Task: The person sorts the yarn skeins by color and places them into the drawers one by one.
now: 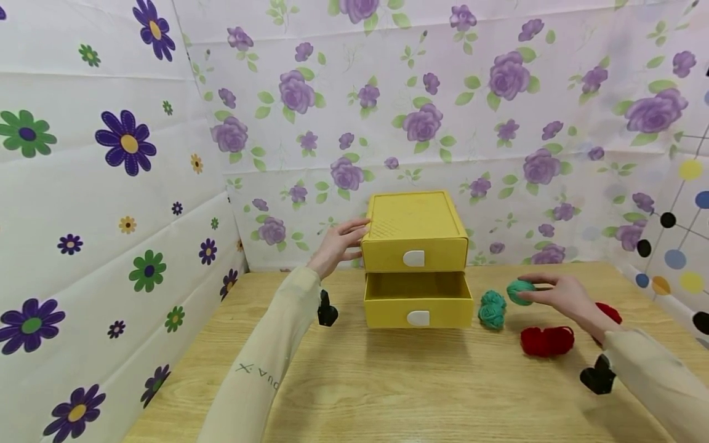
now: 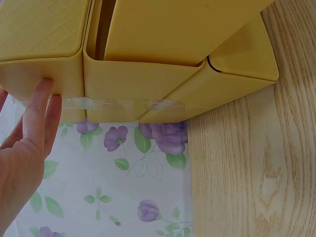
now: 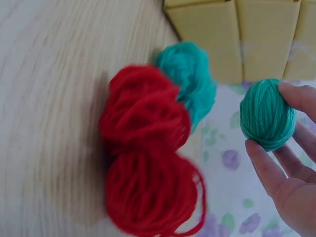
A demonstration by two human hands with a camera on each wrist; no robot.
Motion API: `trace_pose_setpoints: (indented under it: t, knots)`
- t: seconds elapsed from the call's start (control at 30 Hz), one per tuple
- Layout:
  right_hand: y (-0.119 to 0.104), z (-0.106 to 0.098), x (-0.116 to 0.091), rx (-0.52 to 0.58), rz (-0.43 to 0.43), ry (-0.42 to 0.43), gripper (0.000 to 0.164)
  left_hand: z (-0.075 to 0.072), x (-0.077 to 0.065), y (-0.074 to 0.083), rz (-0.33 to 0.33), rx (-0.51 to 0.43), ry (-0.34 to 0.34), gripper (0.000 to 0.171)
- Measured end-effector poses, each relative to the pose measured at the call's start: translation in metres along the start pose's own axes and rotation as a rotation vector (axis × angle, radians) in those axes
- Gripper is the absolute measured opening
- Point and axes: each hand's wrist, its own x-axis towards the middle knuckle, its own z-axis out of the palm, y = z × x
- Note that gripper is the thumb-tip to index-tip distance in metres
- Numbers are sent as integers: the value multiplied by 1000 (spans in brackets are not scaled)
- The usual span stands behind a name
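A yellow drawer box (image 1: 416, 215) stands against the back wall; its top drawer is closed and the drawer below it (image 1: 418, 307) is pulled out, with a bare inside showing. My left hand (image 1: 339, 246) rests its extended fingers on the box's left side, also seen in the left wrist view. To the right of the box, my right hand (image 1: 562, 296) holds a green ball of yarn (image 3: 268, 114) between thumb and fingers, raised off the table. Another green yarn bundle (image 1: 492, 309) lies beside the box. Nearer me lies a red yarn ball (image 1: 547, 341), with more red yarn (image 1: 609, 312) partly behind my right wrist.
The wooden table (image 1: 388, 394) stretches in front of the box. Flower-patterned sheets (image 1: 310, 203) hang behind and on the left, a dotted sheet (image 1: 681, 246) on the right. Clear tape (image 2: 163, 104) runs along the box's side.
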Motion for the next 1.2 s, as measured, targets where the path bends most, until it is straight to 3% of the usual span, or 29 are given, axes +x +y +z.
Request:
trace_pose_setpoints:
  t: [0.23, 1.03, 1.2]
  knots:
    - [-24, 4, -2, 58, -59, -20, 59, 0, -1, 1, -1, 1, -3, 41]
    - [-89, 3, -17, 58, -116, -39, 53, 0, 0, 2, -7, 2, 6, 41]
    - [-101, 7, -16, 65, -143, -56, 50, 4, -10, 15, -25, 7, -23, 44]
